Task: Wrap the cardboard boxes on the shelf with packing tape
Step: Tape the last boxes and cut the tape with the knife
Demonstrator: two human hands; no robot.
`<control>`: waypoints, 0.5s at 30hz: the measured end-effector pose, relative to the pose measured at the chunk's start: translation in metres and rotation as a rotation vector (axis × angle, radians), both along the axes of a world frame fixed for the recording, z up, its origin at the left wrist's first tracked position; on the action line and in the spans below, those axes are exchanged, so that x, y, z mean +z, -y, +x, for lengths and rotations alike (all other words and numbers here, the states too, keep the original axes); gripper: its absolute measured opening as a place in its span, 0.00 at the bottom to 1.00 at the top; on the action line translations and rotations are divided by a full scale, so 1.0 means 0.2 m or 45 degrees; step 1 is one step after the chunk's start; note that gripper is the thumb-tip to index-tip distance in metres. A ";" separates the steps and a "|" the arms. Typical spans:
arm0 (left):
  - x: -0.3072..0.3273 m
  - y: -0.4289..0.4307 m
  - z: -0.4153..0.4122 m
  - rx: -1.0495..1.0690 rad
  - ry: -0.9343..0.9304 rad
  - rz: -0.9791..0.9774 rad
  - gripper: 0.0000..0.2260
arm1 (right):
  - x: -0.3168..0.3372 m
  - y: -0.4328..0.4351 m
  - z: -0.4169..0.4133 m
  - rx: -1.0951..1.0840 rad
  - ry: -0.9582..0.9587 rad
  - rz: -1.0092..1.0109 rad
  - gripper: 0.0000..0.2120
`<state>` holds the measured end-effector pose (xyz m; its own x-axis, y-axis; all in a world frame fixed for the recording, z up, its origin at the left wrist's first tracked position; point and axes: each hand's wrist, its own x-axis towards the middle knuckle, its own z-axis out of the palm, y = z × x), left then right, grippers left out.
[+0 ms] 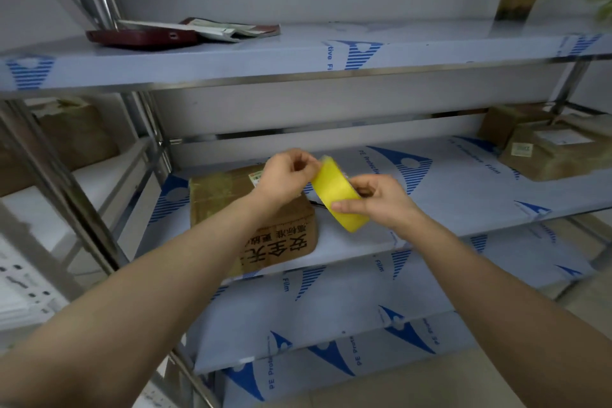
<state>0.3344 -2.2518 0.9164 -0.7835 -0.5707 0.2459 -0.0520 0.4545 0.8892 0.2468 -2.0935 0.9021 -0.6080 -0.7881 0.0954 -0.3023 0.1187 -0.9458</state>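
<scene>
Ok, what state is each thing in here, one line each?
tape roll: off the shelf, held in both hands
left hand: pinches the roll's top edge
right hand: grips the roll
cardboard box: closed, resting on the shelf
boxes at right: closed

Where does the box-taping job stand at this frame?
Done: the boxes at right look glossy, possibly taped already, though that is uncertain. In hand: the right hand grips the yellow tape roll while the left hand pinches its upper edge; no strip is pulled out. Left: taping the cardboard box beneath the hands.
</scene>
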 end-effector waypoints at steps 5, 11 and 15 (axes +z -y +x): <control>0.10 0.09 0.07 0.124 0.128 0.059 0.07 | 0.16 0.14 0.05 0.076 0.003 0.051 0.14; 0.17 0.28 0.24 0.455 0.235 0.186 0.10 | 0.18 0.25 0.12 0.334 0.236 -0.004 0.12; 0.16 0.29 0.38 0.540 0.399 0.204 0.10 | 0.18 0.38 0.21 0.297 0.289 -0.035 0.18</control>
<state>0.4114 -2.3097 0.9490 -0.4981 -0.8636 -0.0783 -0.4747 0.1960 0.8580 0.2896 -2.1704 0.9388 -0.4194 -0.9078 0.0010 -0.0991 0.0447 -0.9941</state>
